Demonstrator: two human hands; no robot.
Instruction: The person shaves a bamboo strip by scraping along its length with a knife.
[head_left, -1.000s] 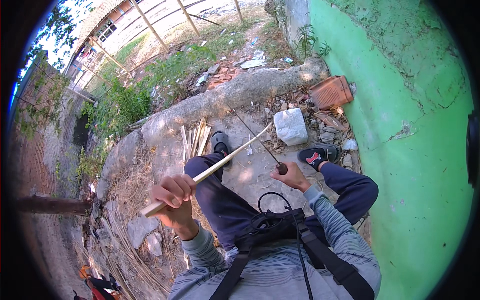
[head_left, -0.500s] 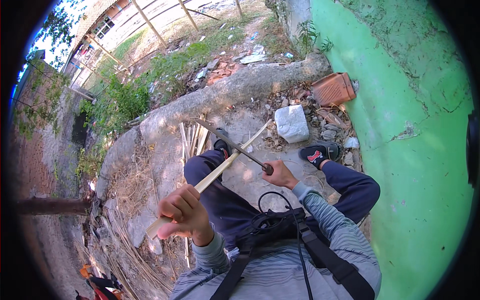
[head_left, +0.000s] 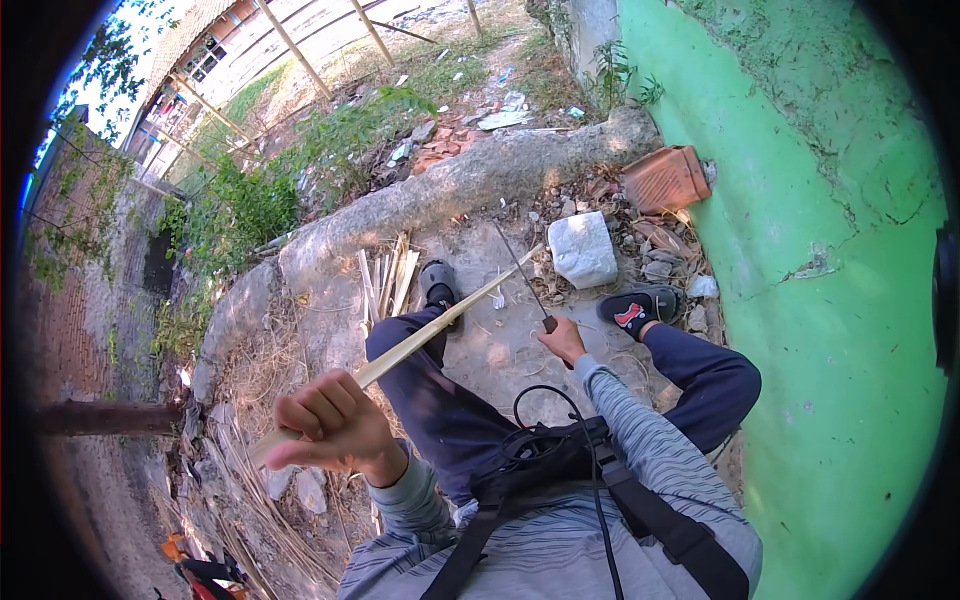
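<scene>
Pale bamboo strip (head_left: 420, 340), green wall (head_left: 830, 330) (cracked), grey-striped sleeves (head_left: 640, 440)

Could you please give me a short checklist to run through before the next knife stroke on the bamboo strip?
1. Left hand wrapped firmly around the bamboo strip: ok.
2. Right hand closed on the knife handle: ok.
3. Blade pointing away from the body: ok.
4. Left fingers far from the blade: ok.
5. Strip passing over the left leg, near the cutting path: not ok.
6. Blade edge actually seated on the strip: cannot tell, too thin to see.
</scene>
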